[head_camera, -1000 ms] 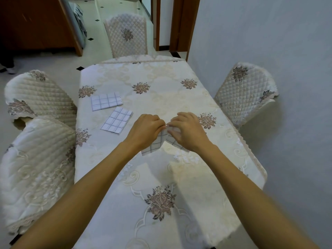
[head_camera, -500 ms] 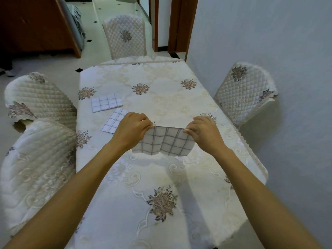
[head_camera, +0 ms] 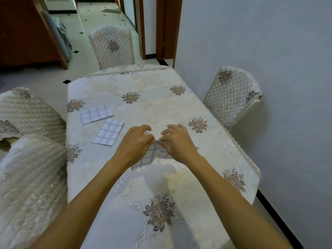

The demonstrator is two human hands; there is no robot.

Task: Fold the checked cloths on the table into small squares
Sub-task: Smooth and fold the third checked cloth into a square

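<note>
Above the middle of the table I hold a white cloth with grey checks [head_camera: 150,156], folded and hanging down between my hands. My left hand [head_camera: 135,142] and my right hand [head_camera: 177,141] meet at its top edge, and each pinches that edge with thumb and fingers. Most of the cloth is hidden behind my hands. Two folded checked cloths lie flat on the table to the left: one [head_camera: 96,114] farther back, the other [head_camera: 108,134] nearer, just left of my left hand.
The table [head_camera: 154,105] wears a cream cloth with brown flower motifs. Quilted chairs stand at the far end [head_camera: 112,46], on the right [head_camera: 231,96] and on the left [head_camera: 30,112]. A grey wall [head_camera: 269,51] runs close along the right side.
Half a second ago my hands were apart with the cloth stretched wide between them. They have come together at the top edge, folding the cloth in half.
</note>
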